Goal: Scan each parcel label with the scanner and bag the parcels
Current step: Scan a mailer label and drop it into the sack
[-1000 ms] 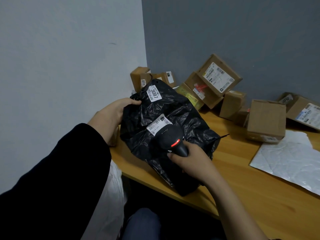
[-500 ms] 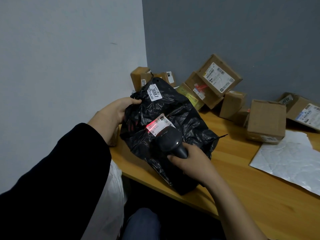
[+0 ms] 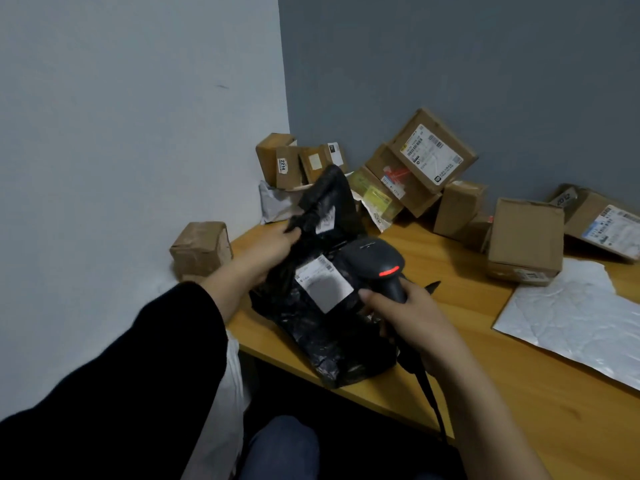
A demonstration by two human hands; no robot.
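Black plastic parcel point(image 3: 322, 327) lies at the table point(image 3: 485, 358) edge, its upper end bunched in the left grip point(image 3: 273, 247). Just right of its white label point(image 3: 323, 284), the right grip point(image 3: 412, 317) is clamped round the scanner point(image 3: 375, 263) handle, with the scanner's head over the parcel.

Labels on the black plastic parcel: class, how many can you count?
2: a large label beside the scanner, a small label near the left hand; others may be hidden underneath.
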